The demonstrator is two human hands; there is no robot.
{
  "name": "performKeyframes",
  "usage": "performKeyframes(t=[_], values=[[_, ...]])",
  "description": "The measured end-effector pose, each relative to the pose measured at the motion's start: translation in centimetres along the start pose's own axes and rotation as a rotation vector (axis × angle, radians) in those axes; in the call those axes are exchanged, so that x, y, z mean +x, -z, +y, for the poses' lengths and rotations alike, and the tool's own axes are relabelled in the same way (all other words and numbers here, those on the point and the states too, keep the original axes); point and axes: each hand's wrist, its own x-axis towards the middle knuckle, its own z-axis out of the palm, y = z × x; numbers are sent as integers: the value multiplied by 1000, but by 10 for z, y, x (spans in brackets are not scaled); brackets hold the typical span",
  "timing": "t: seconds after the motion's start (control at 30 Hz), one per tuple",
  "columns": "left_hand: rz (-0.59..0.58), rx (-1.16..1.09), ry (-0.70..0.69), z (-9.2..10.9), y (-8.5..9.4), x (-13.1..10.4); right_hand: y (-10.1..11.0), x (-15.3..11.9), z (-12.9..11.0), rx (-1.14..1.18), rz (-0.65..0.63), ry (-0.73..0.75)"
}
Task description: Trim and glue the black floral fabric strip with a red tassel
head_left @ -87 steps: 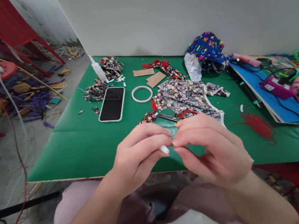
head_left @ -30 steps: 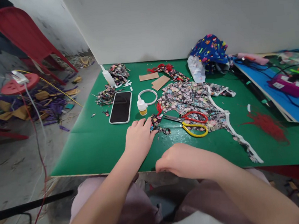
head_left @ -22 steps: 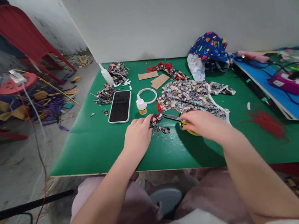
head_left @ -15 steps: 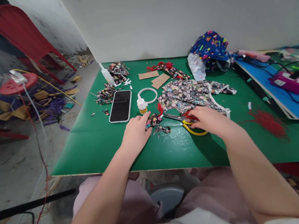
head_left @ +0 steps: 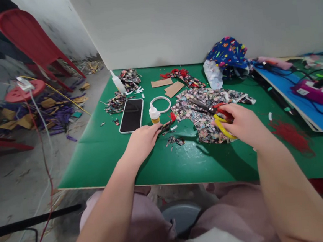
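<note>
My left hand (head_left: 144, 141) is closed on a small bundle of dark floral fabric (head_left: 166, 126) with a red thread tassel at its far end. In my right hand (head_left: 241, 122) are scissors (head_left: 217, 112) with red and yellow handles, raised above the table and pointing up and left. Beneath the blades lies a larger piece of floral fabric (head_left: 188, 101). Small fabric scraps (head_left: 175, 140) rest on the table between the hands. Just beyond my left hand stands a small glue bottle (head_left: 154, 114) with a white cap, beside a white ring (head_left: 164, 104).
On the green table (head_left: 96, 158) lie a phone (head_left: 132, 115), cardboard pieces (head_left: 174, 88), a white squeeze bottle (head_left: 118, 83) and floral scraps. Blue patterned cloth (head_left: 228, 54) sits at the back. Red threads (head_left: 291, 136) and a purple device (head_left: 314, 90) are on the right.
My right hand has lifted the scissors up and to the right, away from the small bundle. My left hand has drawn slightly back, and the bundle is turned more edge-on.
</note>
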Motion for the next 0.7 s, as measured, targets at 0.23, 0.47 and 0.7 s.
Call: performKeyframes(t=[0.23,0.47,0.7], values=[[438,-107,-182,22,10,-1,-24,2,-40,941,-28,-222],[849,-93,-441,33,7,-4,-36,8,-51,985,20,-284],[964,-136,-484,36,17,-10,-19,-5,-62,1064,-163,-180]])
